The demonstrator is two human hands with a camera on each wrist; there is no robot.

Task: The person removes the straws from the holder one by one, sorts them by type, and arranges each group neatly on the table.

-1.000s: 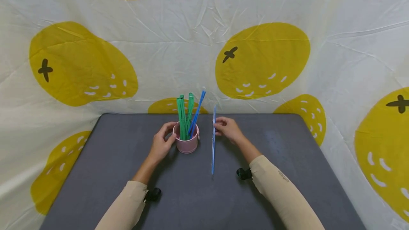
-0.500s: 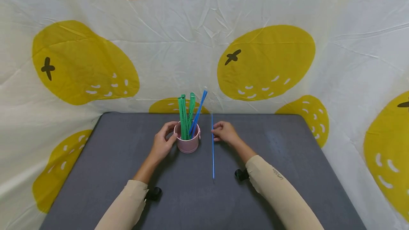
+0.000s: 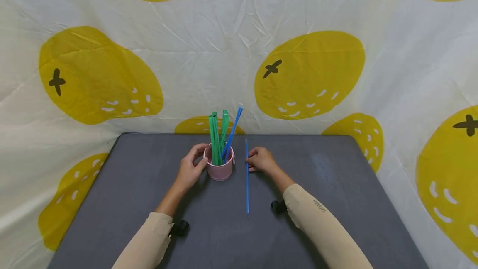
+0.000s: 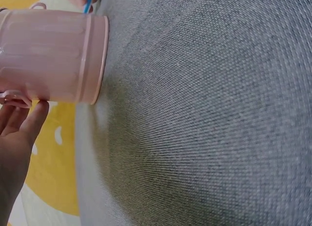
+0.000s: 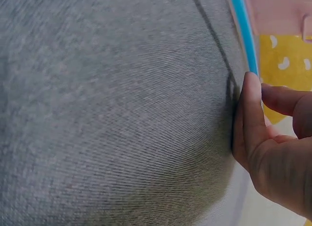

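Observation:
A small pink bucket (image 3: 219,172) stands upright on the table, holding several green strips (image 3: 214,140) and blue straws (image 3: 232,133) that lean to the right. My left hand (image 3: 191,167) holds the bucket's left side, its thumb at the near rim and its fingers at the far side. In the left wrist view its fingertips touch the wall beside the handle's ear. To the right of the bucket, my right hand (image 3: 260,160) pinches a long blue straw (image 3: 247,190) between thumb and fingers. The straw points toward and away from me, low over the table.
The dark grey table (image 3: 130,186) ends at a back edge just behind the bucket. A white cloth (image 3: 209,78) with yellow fruit prints hangs behind and around it. Black wrist cameras (image 3: 180,228) sit at both beige sleeves.
My right hand has moved down toward me and slightly left, lowering the straw from a raised position toward the table. The left hand and the bucket have stayed in place.

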